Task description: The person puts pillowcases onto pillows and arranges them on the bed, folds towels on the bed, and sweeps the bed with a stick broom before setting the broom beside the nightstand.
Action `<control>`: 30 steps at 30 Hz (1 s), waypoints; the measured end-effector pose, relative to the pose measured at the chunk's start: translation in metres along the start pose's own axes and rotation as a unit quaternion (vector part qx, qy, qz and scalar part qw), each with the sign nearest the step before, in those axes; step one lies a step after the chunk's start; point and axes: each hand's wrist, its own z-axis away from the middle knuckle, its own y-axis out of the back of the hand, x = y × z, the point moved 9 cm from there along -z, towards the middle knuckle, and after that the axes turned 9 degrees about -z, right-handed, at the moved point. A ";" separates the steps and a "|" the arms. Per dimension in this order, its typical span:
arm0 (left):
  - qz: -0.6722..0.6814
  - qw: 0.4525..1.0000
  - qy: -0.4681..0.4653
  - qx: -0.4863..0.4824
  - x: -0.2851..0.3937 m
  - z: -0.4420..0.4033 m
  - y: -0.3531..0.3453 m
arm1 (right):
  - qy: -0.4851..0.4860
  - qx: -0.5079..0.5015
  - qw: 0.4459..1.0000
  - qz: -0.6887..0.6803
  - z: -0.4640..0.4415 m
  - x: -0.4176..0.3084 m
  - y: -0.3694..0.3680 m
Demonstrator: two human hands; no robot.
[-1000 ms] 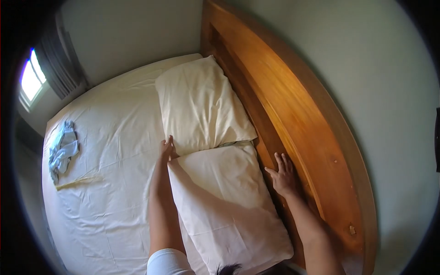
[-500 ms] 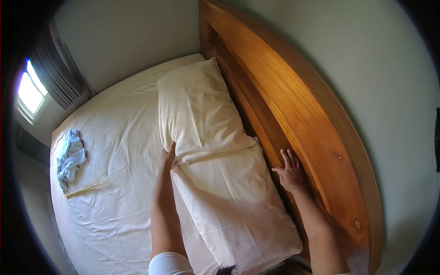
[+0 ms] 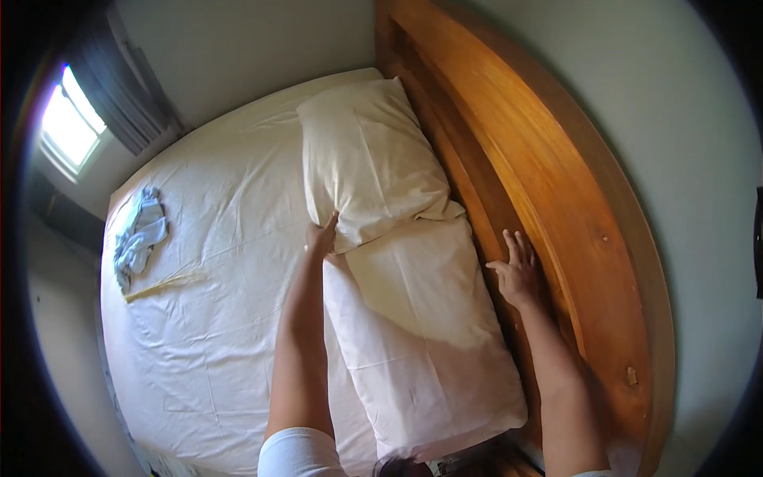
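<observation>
Two pillows in pale cases lie end to end along the headboard. My left hand (image 3: 321, 237) is closed on the near front corner of the far pillow (image 3: 369, 151), where the cloth puckers around the thumb. The near pillow (image 3: 429, 318) begins just beside that hand, its upper edge against the far one. My right hand (image 3: 517, 272) is spread open at the wooden headboard (image 3: 548, 183), over its lower ledge and to the right of the near pillow. Whether its palm touches the wood I cannot tell.
A wrinkled pale sheet covers the bed (image 3: 230, 334). Near its left edge lie a crumpled light-blue cloth (image 3: 143, 234) and a bundle of straw-like stalks (image 3: 163, 286). Beyond are a bright window (image 3: 71, 123) and a dark curtain (image 3: 123, 87). Walls border the bed.
The view has shifted, so the bed appears farther right and higher. My left hand now pinches the far pillow's corner, pulling up a fold. My right hand stays by the headboard.
</observation>
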 end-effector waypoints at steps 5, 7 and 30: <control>-0.205 0.937 -0.086 0.271 0.003 0.117 0.044 | 0.015 0.003 0.999 0.028 0.002 0.003 -0.004; -0.194 0.929 -0.180 0.260 -0.010 0.189 0.013 | 0.027 0.009 0.999 0.032 0.002 0.003 -0.006; -0.080 0.972 -0.044 -0.219 -0.270 0.533 -0.063 | 0.004 -0.055 0.992 0.117 0.233 -0.238 -0.143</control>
